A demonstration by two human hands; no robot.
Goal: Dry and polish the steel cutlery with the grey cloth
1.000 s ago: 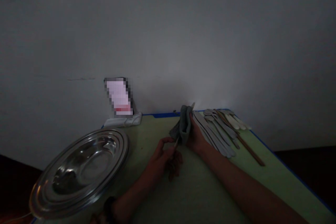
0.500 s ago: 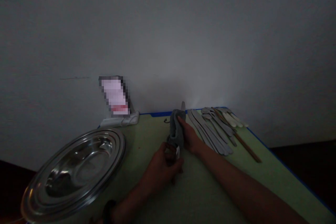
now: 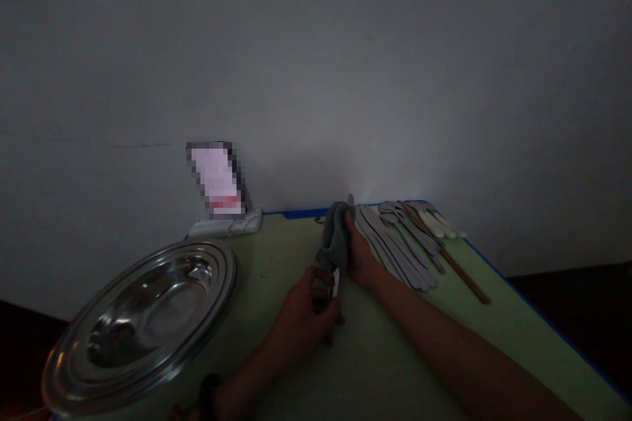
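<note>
Between my hands, over the middle of the table [image 3: 276, 263], a metal table knife [image 3: 336, 281] points away from me toward the wall. My left hand [image 3: 309, 306] is closed round its near end. A grey cloth [image 3: 336, 237] wraps the knife's middle, and my right hand [image 3: 360, 255] grips the cloth from the right side. Only the rounded tip shows beyond the cloth, and a short pale stretch shows below it. Just right of my right hand lie several table knives [image 3: 395, 253], side by side.
Further right are spoons [image 3: 402, 230], wooden chopsticks [image 3: 464, 273] and some white-handled cutlery [image 3: 439, 227]. Shiny metal basins [image 3: 224, 276], stacked, take up the left side. A blurred phone [image 3: 217, 177] leans at the back on a white object [image 3: 224, 225]. The wall rises behind the table.
The cloth and my right hand have shifted slightly right and up along the knife. More of the knife's near end now shows above my left fingers. My left hand stays nearly in place.
</note>
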